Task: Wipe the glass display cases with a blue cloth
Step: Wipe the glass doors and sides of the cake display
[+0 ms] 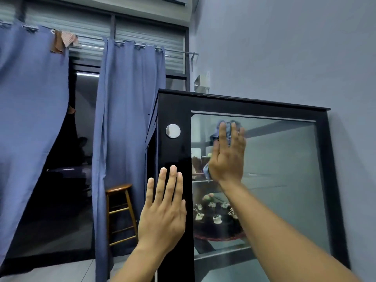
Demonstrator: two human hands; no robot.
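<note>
— Where are your hands at this moment?

— I go from the left. My left hand (162,210) lies flat on the black frame (175,151) of the display case. Its fingers are straight and close together, and it holds nothing. I think it only steadies me.

— And the cloth?

— The blue cloth (222,127) is under my right hand (227,157), pressed against the glass pane (284,180) near its upper left corner. The fingers point up and are straight. They press the cloth and do not curl around it. A bunch of cloth shows above the fingertips, and one corner shows beside the heel of the palm.

— Which way does the work go now?

— Almost all of the glass lies to the right of this hand and below it. So I judge that the next stroke goes to the right along the top edge, and after that downward. The right hand is the nearer one, because the left is not on the glass at all.

— Is something in the way?

— No. A cake (215,222) stands on a shelf lower down, but it is behind the glass.
</note>
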